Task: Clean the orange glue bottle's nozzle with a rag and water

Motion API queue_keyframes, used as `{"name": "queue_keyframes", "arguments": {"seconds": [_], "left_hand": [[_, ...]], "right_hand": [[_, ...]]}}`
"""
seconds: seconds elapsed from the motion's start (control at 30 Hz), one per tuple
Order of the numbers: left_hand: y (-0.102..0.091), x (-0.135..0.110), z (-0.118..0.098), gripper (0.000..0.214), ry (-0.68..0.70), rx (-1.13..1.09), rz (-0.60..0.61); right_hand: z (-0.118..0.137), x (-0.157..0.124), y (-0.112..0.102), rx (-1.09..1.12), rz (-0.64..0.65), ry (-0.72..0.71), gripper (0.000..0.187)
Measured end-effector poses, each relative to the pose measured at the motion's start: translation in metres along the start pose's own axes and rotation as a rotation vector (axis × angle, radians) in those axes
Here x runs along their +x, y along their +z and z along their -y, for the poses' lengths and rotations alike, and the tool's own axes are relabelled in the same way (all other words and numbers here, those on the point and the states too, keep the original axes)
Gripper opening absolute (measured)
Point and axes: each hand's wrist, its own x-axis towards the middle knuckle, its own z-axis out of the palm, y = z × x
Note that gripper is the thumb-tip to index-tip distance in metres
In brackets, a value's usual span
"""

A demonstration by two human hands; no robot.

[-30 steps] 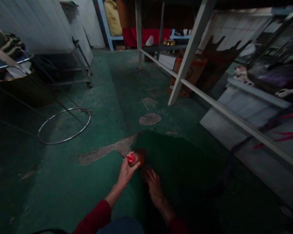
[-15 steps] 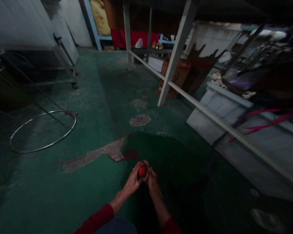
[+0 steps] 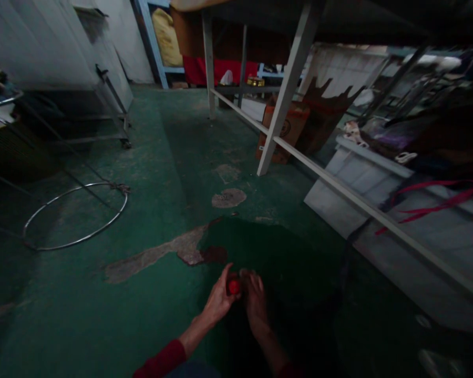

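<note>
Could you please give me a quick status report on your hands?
Left hand gripping red cap. Right hand beside it, grip unclear in the dark. Nothing between; wire hoop lies off left.

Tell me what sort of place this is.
Likely a cluttered storeroom or workshop: worn green-painted concrete floor, brown cardboard box under a white wooden table frame, thin metal hoop lying loose. The left hand grips a small red-capped bottle.
</note>
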Motion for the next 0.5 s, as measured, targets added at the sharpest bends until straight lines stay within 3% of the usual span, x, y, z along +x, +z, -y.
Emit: {"name": "queue_keyframes", "arguments": {"seconds": [0.13, 0.23, 0.37, 0.5], "left_hand": [[0.004, -0.003, 0.003, 0.035, -0.034, -0.087, -0.017], [0.012, -0.003, 0.006, 0.033, -0.054, -0.090, -0.058], [0.021, 0.001, 0.009, 0.035, -0.083, -0.064, -0.136], [0.024, 0.002, 0.008, 0.030, -0.085, -0.033, -0.207]], "right_hand": [[0.007, -0.029, 0.000, 0.023, -0.023, 0.104, 0.030], [0.020, -0.043, 0.012, 0.041, -0.104, 0.234, 0.040], [0.035, -0.034, 0.036, 0.109, -0.156, 0.372, 0.048], [0.041, -0.023, 0.032, 0.176, -0.175, 0.423, 0.049]]}}
